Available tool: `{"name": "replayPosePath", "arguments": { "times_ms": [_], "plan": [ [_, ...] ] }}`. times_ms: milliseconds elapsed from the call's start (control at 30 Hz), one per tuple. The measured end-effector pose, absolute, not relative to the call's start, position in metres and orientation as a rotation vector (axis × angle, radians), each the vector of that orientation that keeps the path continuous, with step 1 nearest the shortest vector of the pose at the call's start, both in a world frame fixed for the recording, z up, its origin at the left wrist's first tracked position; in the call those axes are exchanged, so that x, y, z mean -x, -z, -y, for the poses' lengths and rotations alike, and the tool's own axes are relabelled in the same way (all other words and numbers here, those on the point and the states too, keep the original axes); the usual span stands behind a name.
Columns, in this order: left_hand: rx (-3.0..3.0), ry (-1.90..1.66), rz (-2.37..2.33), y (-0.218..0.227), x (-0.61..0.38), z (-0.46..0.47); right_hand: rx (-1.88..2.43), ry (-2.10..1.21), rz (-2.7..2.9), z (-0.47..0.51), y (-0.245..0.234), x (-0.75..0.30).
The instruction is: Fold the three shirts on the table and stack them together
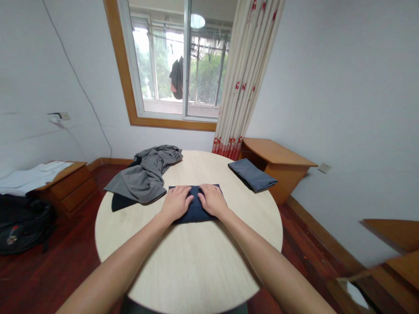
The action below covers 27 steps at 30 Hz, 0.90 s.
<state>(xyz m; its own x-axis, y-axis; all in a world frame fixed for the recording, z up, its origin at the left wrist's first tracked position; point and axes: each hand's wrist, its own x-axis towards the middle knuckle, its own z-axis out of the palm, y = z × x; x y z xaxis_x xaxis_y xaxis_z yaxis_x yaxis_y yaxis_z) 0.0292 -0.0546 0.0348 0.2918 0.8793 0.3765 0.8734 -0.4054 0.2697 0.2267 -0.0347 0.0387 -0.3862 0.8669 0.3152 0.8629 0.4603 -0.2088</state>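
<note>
A dark navy folded garment (pixel 196 210) lies flat on the round pale wooden table (pixel 193 266). Resting on its left half is my left hand (pixel 177 203), palm down with the fingers stretched toward the far edge. My right hand (pixel 212 200) lies the same way on the right half, fingers out flat. Between the two thumbs a strip of the dark cloth shows. Neither hand grips the cloth; both press or rest on top. What kind of garment it is cannot be made out.
A rumpled grey garment with lettering (pixel 144 174) lies over black cloth (pixel 122 202) at the table's left. A folded blue-grey garment (pixel 252 174) sits at the right edge. Beyond stand a wooden desk (pixel 278 152), a curtain (pixel 244 83), and a drawer cabinet (pixel 73 187) with a black backpack (pixel 24 222) nearby.
</note>
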Motion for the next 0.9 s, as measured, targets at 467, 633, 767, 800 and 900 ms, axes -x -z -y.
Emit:
{"name": "replayPosePath", "arguments": {
  "times_ms": [467, 633, 767, 800, 900],
  "plan": [
    [-2.275, -0.436, -1.917, 0.004, -0.010, 0.033, 1.604, -0.267, 2.438, -0.007, -0.009, -0.244],
    [-2.197, -0.333, -1.968, -0.002, 0.000, 0.036, 1.679, -0.263, 2.423, -0.004, -0.015, -0.245],
    [-2.181, -0.271, -2.068, -0.016, 0.003, 0.050, 1.875, -0.088, 2.374, 0.035, -0.029, -0.240],
    [-2.191, -0.268, -2.108, -0.020, 0.003, 0.055, 1.963, -0.005, 2.360, 0.050, -0.034, -0.238],
    [-2.202, -0.250, -2.185, -0.031, 0.000, 0.066, 2.215, 0.096, 2.406, 0.097, -0.052, -0.234]
  ]
}}
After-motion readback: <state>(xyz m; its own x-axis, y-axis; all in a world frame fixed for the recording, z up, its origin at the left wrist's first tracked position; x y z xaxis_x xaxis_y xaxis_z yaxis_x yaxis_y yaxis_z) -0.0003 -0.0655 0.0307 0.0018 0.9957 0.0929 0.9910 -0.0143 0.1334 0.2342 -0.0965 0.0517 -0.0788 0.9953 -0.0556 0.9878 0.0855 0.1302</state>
